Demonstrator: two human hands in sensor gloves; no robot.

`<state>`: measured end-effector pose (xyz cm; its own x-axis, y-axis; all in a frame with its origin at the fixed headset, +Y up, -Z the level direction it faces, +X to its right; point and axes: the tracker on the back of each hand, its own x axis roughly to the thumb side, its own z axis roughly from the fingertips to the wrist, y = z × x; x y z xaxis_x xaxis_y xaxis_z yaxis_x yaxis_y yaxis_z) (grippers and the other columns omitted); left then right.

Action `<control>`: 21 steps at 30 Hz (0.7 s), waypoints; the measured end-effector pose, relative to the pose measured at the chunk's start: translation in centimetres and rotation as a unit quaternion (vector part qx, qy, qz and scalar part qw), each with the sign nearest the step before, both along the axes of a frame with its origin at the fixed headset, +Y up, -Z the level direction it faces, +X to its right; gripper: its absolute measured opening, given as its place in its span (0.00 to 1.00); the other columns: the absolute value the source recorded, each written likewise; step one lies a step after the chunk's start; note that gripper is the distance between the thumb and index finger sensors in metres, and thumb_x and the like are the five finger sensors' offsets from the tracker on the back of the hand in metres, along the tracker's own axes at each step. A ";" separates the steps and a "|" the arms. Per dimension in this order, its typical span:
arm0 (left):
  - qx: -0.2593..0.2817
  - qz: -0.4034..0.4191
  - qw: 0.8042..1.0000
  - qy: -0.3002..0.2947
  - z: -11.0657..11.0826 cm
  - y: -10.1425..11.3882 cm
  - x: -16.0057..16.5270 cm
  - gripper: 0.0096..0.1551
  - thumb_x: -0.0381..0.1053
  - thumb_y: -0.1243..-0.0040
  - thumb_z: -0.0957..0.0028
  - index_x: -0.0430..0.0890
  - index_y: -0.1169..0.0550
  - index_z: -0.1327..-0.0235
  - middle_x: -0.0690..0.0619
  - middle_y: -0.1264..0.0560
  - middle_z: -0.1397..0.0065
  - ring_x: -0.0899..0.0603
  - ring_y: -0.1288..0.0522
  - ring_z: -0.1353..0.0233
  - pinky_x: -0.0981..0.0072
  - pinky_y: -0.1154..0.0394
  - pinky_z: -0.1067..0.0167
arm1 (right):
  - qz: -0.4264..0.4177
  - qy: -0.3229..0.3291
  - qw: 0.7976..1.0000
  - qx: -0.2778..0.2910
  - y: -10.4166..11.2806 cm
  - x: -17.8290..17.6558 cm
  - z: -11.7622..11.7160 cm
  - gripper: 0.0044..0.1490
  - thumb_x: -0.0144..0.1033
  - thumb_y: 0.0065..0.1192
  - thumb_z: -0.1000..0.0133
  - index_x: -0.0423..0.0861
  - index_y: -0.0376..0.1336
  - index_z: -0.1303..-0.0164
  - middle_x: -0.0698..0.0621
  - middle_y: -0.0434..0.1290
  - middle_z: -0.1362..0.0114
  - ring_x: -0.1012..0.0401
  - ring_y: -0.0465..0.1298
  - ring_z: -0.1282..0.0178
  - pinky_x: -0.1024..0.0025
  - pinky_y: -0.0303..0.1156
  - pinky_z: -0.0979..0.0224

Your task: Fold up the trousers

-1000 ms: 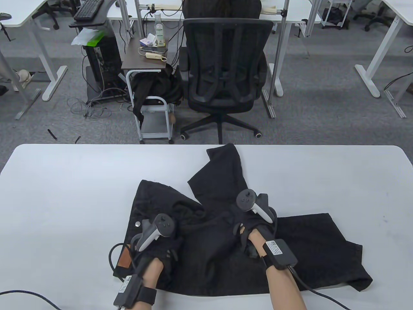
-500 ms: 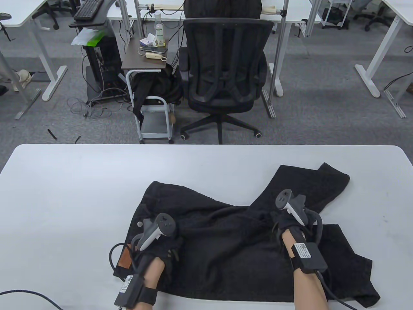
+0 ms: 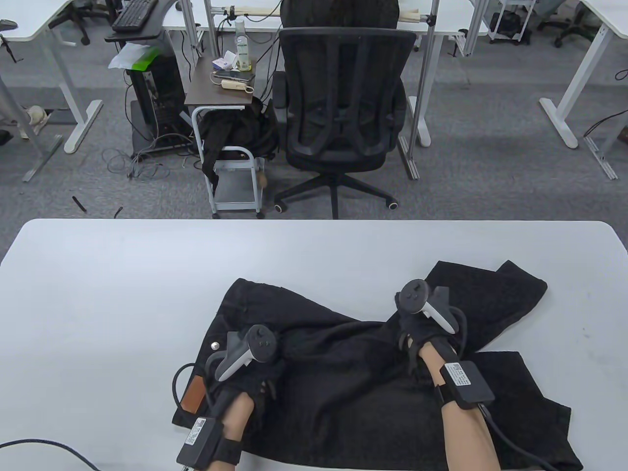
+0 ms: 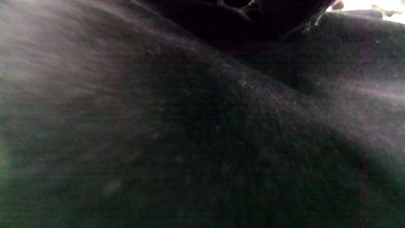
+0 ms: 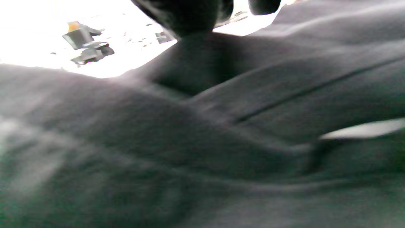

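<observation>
Black trousers [image 3: 343, 382] lie crumpled on the white table [image 3: 122, 294], waistband to the left with a brown patch [image 3: 192, 392] and a metal button [image 3: 214, 345]. One leg [image 3: 490, 294] points to the far right, the other [image 3: 515, 407] lies along the near edge. My left hand [image 3: 262, 380] grips the cloth near the waistband; its wrist view shows only dark cloth [image 4: 190, 126]. My right hand [image 3: 417, 338] rests on the cloth where the two legs meet. In the right wrist view its fingers [image 5: 186, 15] touch a fold of the trousers [image 5: 190, 142].
A black office chair [image 3: 343, 98] and a small cart [image 3: 230, 162] stand on the floor beyond the table's far edge. A black cable [image 3: 39, 444] lies on the table at the near left. Bare table spreads to the left and the far side.
My right hand swung the upper leg from the far middle out to the right, then moved back a little left. My left hand and the waistband shifted slightly right.
</observation>
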<state>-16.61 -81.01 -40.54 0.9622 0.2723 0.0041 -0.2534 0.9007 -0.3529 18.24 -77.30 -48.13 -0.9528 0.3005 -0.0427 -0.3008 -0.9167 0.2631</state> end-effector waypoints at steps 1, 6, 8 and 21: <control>-0.009 0.007 1.000 -0.009 -0.1 -0.3 0.0 0.39 0.65 0.48 0.46 0.63 0.48 0.23 0.59 0.57 0.11 0.41 0.61 0.13 0.36 0.53 0.22 | 0.006 0.017 1.000 -0.024 -0.7 -0.7 -0.3 0.40 0.29 0.59 0.45 0.56 0.51 0.22 0.53 0.50 0.15 0.41 0.49 0.16 0.38 0.47 0.20; -0.052 -0.015 0.998 0.013 -0.3 -0.6 -0.3 0.39 0.66 0.49 0.45 0.62 0.48 0.22 0.58 0.54 0.10 0.43 0.59 0.12 0.37 0.56 0.22 | 0.120 0.035 0.992 0.005 -1.1 -2.2 -0.5 0.32 0.30 0.67 0.48 0.51 0.65 0.30 0.48 0.69 0.26 0.44 0.61 0.24 0.41 0.51 0.20; -0.061 -0.026 0.998 0.017 -0.4 -0.6 -0.4 0.40 0.67 0.50 0.45 0.61 0.48 0.22 0.58 0.55 0.10 0.43 0.59 0.12 0.38 0.55 0.22 | 0.161 0.044 0.986 0.021 -0.4 -2.3 -0.3 0.29 0.32 0.70 0.49 0.52 0.70 0.35 0.48 0.73 0.32 0.47 0.66 0.28 0.42 0.54 0.21; -0.095 -0.025 0.982 0.161 -0.4 -0.2 -6.2 0.40 0.66 0.51 0.43 0.58 0.48 0.20 0.54 0.57 0.10 0.40 0.61 0.13 0.36 0.55 0.23 | 0.148 0.147 0.894 0.395 8.8 -0.6 10.5 0.25 0.33 0.72 0.51 0.52 0.74 0.42 0.49 0.77 0.39 0.49 0.71 0.34 0.43 0.58 0.22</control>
